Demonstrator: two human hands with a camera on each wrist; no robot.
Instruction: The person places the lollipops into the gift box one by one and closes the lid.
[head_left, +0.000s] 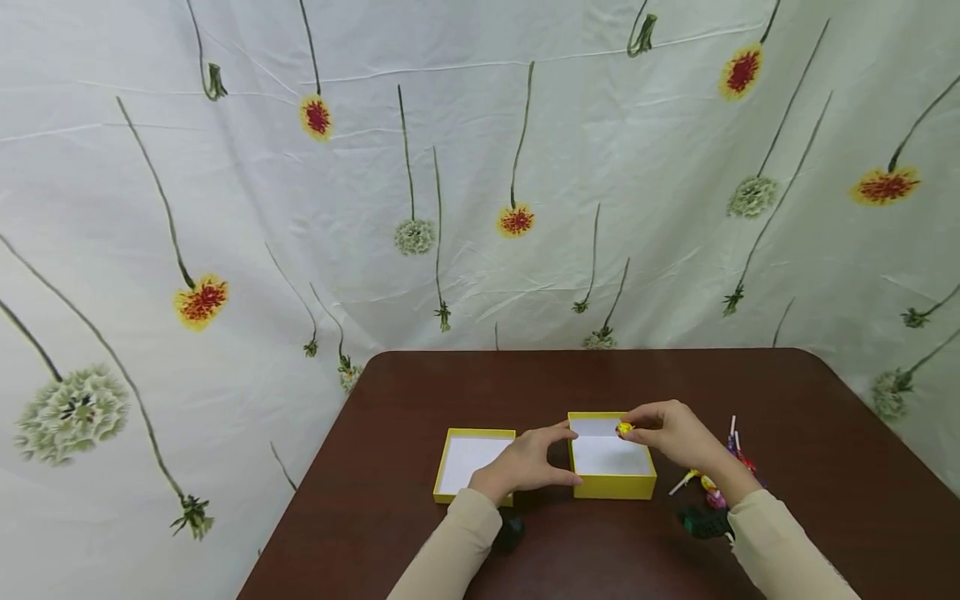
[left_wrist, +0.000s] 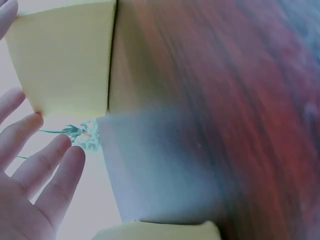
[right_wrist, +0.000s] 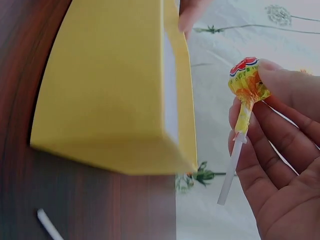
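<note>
In the right wrist view my right hand [right_wrist: 285, 135] pinches a lollipop [right_wrist: 248, 82] in a yellow wrapper, its white stick angled downward. The head view has this hand [head_left: 675, 433] over the right side of a yellow box [head_left: 615, 487] with a white inside. My left hand [head_left: 528, 460] is at the box's left side, thumb near the front corner and fingertips near the far corner. Its fingers [left_wrist: 62, 177] are spread and nearly straight in the left wrist view, with fingertips at the edge of the yellow box wall [left_wrist: 65, 60].
Left of the box lies a shallow yellow lid [head_left: 468, 462], white side up, partly behind my left hand. Several wrapped lollipops [head_left: 708, 483] lie to the right on the dark brown table [head_left: 600, 558], beside and under my right forearm. A flower-patterned cloth [head_left: 480, 167] hangs behind.
</note>
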